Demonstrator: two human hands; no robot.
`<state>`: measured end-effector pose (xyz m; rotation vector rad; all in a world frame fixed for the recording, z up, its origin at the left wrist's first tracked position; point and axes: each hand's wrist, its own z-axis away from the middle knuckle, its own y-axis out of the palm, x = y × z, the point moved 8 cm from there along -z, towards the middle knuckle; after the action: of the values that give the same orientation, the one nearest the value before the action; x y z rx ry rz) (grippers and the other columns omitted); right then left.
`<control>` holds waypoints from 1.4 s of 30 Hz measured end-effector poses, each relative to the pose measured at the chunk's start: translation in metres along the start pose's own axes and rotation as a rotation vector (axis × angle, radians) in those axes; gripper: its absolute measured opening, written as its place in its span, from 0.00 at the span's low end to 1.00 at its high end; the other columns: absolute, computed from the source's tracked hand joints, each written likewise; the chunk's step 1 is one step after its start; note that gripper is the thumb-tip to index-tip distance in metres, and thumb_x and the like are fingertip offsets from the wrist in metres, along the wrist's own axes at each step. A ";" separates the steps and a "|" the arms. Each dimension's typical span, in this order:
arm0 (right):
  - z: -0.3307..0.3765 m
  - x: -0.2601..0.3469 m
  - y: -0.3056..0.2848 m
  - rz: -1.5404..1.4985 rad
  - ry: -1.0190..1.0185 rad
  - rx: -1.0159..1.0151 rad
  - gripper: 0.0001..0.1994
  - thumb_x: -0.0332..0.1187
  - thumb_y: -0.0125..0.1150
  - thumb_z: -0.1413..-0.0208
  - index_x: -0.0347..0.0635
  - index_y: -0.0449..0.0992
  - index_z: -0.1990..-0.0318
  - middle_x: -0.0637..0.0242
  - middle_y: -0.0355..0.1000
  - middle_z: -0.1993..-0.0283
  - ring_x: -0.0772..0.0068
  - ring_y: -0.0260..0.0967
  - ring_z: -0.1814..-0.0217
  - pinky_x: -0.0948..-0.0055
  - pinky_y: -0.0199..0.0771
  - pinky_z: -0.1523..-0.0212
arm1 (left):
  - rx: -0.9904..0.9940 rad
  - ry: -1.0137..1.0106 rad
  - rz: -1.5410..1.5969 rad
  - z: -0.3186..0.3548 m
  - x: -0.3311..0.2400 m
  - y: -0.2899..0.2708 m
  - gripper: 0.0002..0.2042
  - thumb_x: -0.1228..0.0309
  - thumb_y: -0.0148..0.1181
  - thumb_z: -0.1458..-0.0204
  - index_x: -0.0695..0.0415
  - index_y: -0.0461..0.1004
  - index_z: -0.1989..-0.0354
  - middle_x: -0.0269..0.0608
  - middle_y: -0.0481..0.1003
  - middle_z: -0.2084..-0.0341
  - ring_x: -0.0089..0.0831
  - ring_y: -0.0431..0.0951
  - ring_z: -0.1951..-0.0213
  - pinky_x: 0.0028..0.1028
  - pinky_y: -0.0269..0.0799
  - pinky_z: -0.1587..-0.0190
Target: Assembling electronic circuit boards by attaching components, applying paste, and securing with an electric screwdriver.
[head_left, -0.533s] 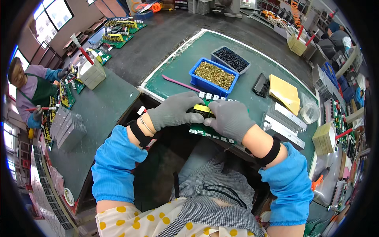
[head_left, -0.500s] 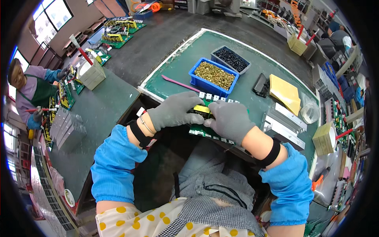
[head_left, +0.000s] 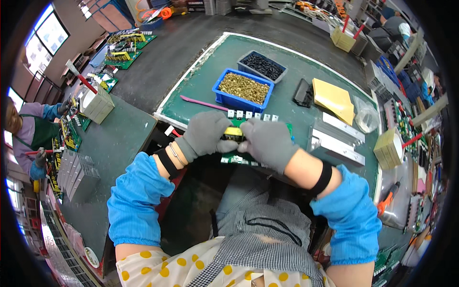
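Both my hands wear grey gloves and meet over a green circuit board [head_left: 287, 128] at the near edge of the green mat [head_left: 201, 81]. My left hand [head_left: 205, 135] and my right hand [head_left: 267, 142] together pinch a small yellow and black part [head_left: 234, 133] just above the board. A row of small white components [head_left: 251, 115] lines the board's far edge. Most of the board is hidden under my hands.
Behind the board stand a blue bin of brass parts [head_left: 244, 88] and a bin of black parts [head_left: 262, 66]. A pink stick [head_left: 203, 103], a black tray [head_left: 303, 92], yellow envelope [head_left: 333, 99] and metal rails [head_left: 337, 138] lie around. Another person [head_left: 28, 136] works at far left.
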<state>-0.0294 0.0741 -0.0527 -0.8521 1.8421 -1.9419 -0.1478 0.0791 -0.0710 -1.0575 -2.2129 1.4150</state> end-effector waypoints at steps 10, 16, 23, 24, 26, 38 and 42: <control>0.048 -0.037 -0.035 -0.171 0.142 -0.109 0.17 0.42 0.57 0.40 0.40 0.74 0.50 0.53 0.73 0.51 0.49 0.74 0.52 0.57 0.74 0.50 | 0.114 -0.069 0.161 -0.004 -0.015 -0.013 0.34 0.42 0.63 0.54 0.58 0.71 0.48 0.51 0.74 0.58 0.51 0.75 0.55 0.41 0.71 0.52; 0.040 -0.041 -0.008 -0.109 0.209 -0.031 0.21 0.43 0.64 0.46 0.39 0.72 0.50 0.55 0.72 0.51 0.48 0.74 0.53 0.58 0.74 0.54 | 0.212 -0.097 0.077 -0.014 -0.014 -0.002 0.29 0.41 0.63 0.55 0.57 0.74 0.59 0.47 0.74 0.66 0.47 0.77 0.61 0.40 0.72 0.58; 0.036 -0.028 -0.002 0.113 0.059 -0.048 0.17 0.40 0.63 0.47 0.37 0.70 0.58 0.56 0.72 0.64 0.54 0.76 0.67 0.60 0.75 0.68 | 0.147 0.006 -0.059 -0.014 -0.013 0.007 0.28 0.41 0.67 0.60 0.56 0.73 0.65 0.43 0.74 0.74 0.43 0.77 0.71 0.38 0.72 0.69; 0.036 -0.028 -0.001 0.123 0.057 -0.049 0.17 0.40 0.63 0.47 0.37 0.70 0.57 0.56 0.72 0.64 0.54 0.76 0.68 0.60 0.75 0.69 | 0.138 0.010 -0.072 -0.014 -0.013 0.008 0.28 0.41 0.67 0.60 0.55 0.73 0.65 0.42 0.73 0.74 0.43 0.77 0.72 0.38 0.72 0.70; 0.036 -0.029 0.003 0.130 0.079 -0.028 0.18 0.41 0.64 0.48 0.37 0.71 0.56 0.57 0.72 0.64 0.55 0.76 0.68 0.61 0.75 0.69 | 0.130 0.013 -0.084 -0.013 -0.013 0.009 0.28 0.41 0.67 0.60 0.55 0.73 0.66 0.42 0.73 0.75 0.42 0.77 0.72 0.37 0.72 0.70; 0.021 0.005 -0.031 0.194 -0.002 -0.004 0.25 0.50 0.68 0.52 0.38 0.73 0.56 0.58 0.71 0.57 0.54 0.77 0.61 0.59 0.77 0.63 | 0.193 0.063 0.075 -0.002 -0.013 -0.013 0.34 0.47 0.68 0.57 0.56 0.67 0.46 0.46 0.75 0.64 0.47 0.78 0.62 0.39 0.73 0.61; 0.003 0.004 -0.007 0.209 0.090 0.194 0.24 0.49 0.66 0.50 0.39 0.73 0.55 0.59 0.72 0.56 0.56 0.77 0.60 0.60 0.77 0.61 | 0.210 0.008 0.105 0.002 -0.013 -0.008 0.35 0.55 0.72 0.59 0.57 0.64 0.44 0.47 0.75 0.63 0.48 0.77 0.61 0.40 0.74 0.59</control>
<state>-0.0291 0.0702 -0.0453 -0.4992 1.6806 -2.0106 -0.1434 0.0660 -0.0630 -1.1160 -1.9758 1.6419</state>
